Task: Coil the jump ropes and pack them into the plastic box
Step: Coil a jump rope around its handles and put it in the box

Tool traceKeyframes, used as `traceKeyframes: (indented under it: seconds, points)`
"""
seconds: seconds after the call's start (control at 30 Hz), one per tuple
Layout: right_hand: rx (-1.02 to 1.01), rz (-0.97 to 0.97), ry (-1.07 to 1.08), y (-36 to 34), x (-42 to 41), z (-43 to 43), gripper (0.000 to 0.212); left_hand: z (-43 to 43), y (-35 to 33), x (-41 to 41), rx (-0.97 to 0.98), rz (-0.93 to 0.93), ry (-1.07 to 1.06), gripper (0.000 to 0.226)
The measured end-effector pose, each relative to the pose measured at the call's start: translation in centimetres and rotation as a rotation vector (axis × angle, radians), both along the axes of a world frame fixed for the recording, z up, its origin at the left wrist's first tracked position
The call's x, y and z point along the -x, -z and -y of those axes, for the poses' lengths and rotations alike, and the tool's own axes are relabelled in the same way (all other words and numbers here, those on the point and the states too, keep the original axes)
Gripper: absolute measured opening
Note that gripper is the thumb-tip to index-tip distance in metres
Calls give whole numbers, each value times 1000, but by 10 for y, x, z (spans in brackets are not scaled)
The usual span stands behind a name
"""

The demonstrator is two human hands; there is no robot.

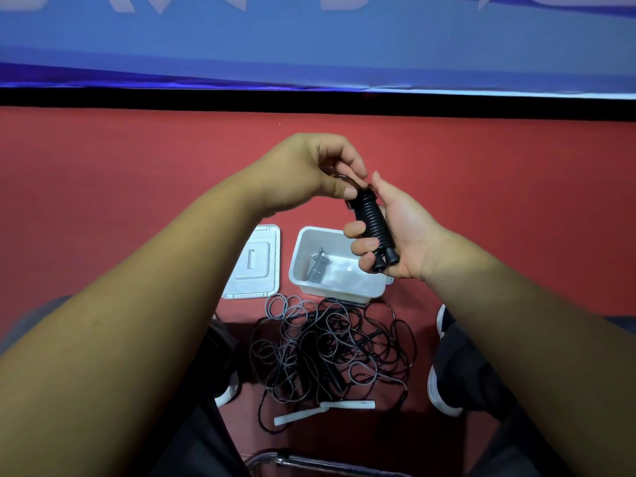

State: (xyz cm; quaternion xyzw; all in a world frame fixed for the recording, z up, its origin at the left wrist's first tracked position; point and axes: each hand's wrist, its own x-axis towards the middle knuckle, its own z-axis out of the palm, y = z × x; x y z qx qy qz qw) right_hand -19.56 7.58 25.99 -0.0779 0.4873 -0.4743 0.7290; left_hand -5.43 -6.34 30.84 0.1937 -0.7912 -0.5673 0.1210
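Right hand, palm toward the viewer, fingers curled round the black jump rope, whose cord is wound tightly about its paired handles. Long axis near upright, top leaning slightly left, both handle tips pointing down. Left hand pinches the cord at the bundle's upper end. Below, on the red floor – open plastic box holding a grey coiled rope, tilted; lid beside it at left; tangled ropes nearer the viewer.
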Motion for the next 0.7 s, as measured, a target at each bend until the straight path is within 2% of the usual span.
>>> traceKeyframes:
  seconds: [0.1, 0.23, 0.4, 0.53, 0.7]
  points:
    - [8, -76, 41, -1, -2, 1, 56, -3, 1, -1, -134, -40, -15, 18]
    - [-3, -151, 117, 0, -2, 4, 44, -7, 10, 6, -422, -77, -262, 4]
    - [-20, -349, 200, 9, -6, 8, 49, -13, 21, 12, -713, -44, -504, 28]
    - [-2, -482, 195, 14, -7, 12, 50, -18, 30, 16, -778, -69, -680, 16]
    - [2, -598, 159, 17, -18, 12, 38, -23, 37, 20, -691, -26, -752, 12]
